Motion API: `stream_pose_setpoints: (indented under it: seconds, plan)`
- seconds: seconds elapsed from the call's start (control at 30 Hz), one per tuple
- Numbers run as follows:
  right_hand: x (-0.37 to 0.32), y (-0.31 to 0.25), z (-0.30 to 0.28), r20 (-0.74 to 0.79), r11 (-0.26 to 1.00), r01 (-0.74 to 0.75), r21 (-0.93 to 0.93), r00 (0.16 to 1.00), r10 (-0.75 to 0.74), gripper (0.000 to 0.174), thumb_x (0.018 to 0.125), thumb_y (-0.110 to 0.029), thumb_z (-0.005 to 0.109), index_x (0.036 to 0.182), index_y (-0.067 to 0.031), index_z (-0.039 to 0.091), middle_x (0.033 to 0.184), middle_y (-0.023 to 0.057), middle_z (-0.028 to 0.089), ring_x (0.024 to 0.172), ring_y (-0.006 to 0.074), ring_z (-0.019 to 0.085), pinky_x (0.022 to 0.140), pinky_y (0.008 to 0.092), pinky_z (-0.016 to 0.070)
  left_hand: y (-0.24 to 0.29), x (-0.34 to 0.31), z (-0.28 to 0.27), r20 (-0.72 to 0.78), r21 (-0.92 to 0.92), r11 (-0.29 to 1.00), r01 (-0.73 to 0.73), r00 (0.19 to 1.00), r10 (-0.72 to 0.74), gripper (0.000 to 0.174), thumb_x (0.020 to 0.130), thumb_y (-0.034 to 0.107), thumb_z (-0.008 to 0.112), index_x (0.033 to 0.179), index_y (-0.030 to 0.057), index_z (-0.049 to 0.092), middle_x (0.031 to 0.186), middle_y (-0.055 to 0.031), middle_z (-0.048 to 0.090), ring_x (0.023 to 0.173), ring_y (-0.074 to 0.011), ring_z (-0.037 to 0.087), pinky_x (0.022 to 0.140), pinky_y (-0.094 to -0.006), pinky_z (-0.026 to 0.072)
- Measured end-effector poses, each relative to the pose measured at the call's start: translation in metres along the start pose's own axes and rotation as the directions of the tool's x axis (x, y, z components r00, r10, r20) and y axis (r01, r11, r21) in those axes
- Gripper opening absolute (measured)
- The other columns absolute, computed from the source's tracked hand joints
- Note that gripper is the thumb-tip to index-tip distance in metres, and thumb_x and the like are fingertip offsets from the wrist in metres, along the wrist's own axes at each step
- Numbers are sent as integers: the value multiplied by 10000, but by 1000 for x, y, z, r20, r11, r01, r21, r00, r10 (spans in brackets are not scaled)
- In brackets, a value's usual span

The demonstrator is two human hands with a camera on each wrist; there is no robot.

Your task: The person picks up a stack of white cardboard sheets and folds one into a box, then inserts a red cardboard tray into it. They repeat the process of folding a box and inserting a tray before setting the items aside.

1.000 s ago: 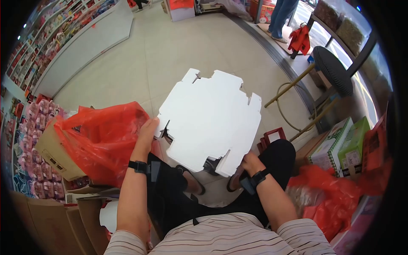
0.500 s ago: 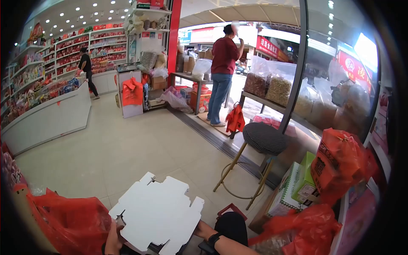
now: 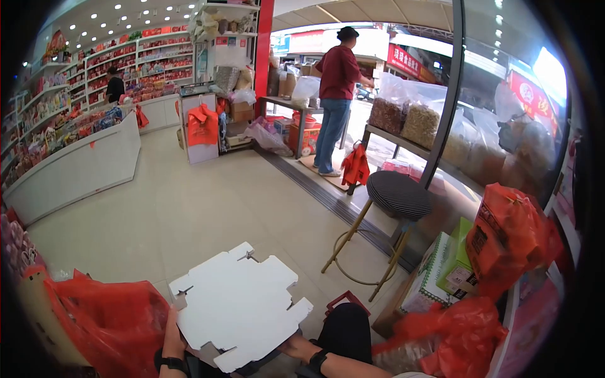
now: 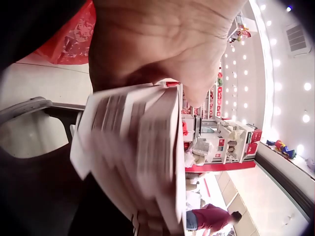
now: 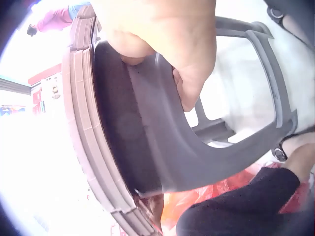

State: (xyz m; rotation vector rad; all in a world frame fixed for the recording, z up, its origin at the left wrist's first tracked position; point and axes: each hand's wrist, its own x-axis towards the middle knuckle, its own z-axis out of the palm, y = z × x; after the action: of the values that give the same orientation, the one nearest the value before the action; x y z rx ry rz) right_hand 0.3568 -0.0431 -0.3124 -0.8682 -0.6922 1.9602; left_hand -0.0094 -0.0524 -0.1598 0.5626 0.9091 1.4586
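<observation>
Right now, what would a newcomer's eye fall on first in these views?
Probably the stack of white cardboard with notched edges, low in the middle of the head view, the left hand gripping its left side. Next, perhaps, the glossy red plastic bag at lower left. In the right wrist view, it would likely be the grey plastic stool across the middle, gripped by the right hand.

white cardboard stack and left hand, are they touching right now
Touching: the left wrist view shows the left hand against the near edge of the white cardboard stack, with no gap between them.
</observation>
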Motion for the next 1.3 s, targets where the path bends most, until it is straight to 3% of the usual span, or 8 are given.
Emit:
stream_pose_setpoints:
  seconds: [0.07, 0.4, 0.6, 0.77, 0.8, 0.9, 1.03, 1.3]
  plan:
    - [1, 17, -1, -87, 899, -152, 411, 975, 205, 325, 1071, -202, 597, 1381, -105, 596, 1398, 62, 640, 1263, 215, 612, 1100, 389, 498, 9, 5, 6, -9, -32, 998, 51, 999, -52, 656, 1063, 580, 503, 1331, -7, 620, 1230, -145, 721, 1105, -263, 717, 947, -377, 593]
    - [-9, -23, 42, -108, 923, -195, 331, 964, 242, 414, 1111, -243, 524, 1506, -137, 457, 1493, 71, 533, 1346, 246, 541, 1132, 489, 472, 0, 24, 16, -43, -50, 999, 22, 999, -24, 623, 1084, 539, 472, 1364, -1, 604, 1237, -131, 716, 1073, -264, 718, 949, -375, 586]
    - [-14, -20, 67, -82, 914, -229, 334, 959, 270, 283, 1103, -224, 525, 1351, -107, 593, 1354, 78, 636, 1253, 246, 606, 1101, 454, 502, 18, 44, 5, 41, -43, 995, 93, 995, -91, 633, 1087, 545, 447, 1329, -9, 634, 1227, -132, 726, 1098, -251, 717, 962, -364, 582]
    - [-35, -6, 59, 168, 917, -248, 311, 964, 204, 402, 1123, -221, 466, 1479, -37, 497, 1445, 160, 592, 1317, 300, 601, 1128, 500, 509, 30, 40, -22, -35, 147, 989, 33, 999, -28, 558, 1101, 474, 491, 1319, -14, 650, 1253, -113, 724, 1118, -217, 701, 975, -335, 563]
    - [-39, -22, 70, 13, 907, -320, 273, 944, 329, 397, 1122, -208, 439, 1461, -8, 499, 1424, 212, 595, 1286, 351, 619, 1111, 539, 520, 27, 40, -33, -92, 212, 976, 55, 995, -36, 529, 1098, 453, 521, 1315, -12, 651, 1245, -100, 725, 1106, -198, 696, 969, -323, 553]
    - [-58, -61, 70, 37, 901, -427, 70, 904, 426, 406, 1106, -239, 464, 1410, 23, 521, 1346, 255, 621, 1243, 389, 636, 1077, 563, 538, 34, 10, 4, -156, 465, 876, 130, 986, -63, 527, 1087, 471, 527, 1271, -7, 652, 1077, -60, 720, 912, -163, 684, 806, -305, 562]
    - [-75, -97, 34, -115, 973, -223, 58, 967, 228, 407, 1074, -271, 523, 1314, 54, 574, 1245, 244, 661, 1188, 386, 665, 1012, 545, 573, 25, 2, 17, -242, 645, 753, 130, 969, 40, 533, 1057, 554, 534, 1106, 34, 641, 838, -12, 613, 632, -104, 562, 509, -276, 462]
    - [-100, -167, 52, -27, 999, -19, -47, 999, 18, 540, 1091, -428, 494, 1353, 39, 567, 1271, 211, 668, 1125, 347, 698, 990, 498, 584, 16, 12, 5, -246, 703, 705, 96, 962, 115, 538, 1055, 521, 524, 1130, -4, 610, 800, -65, 646, 607, -142, 615, 472, -293, 486]
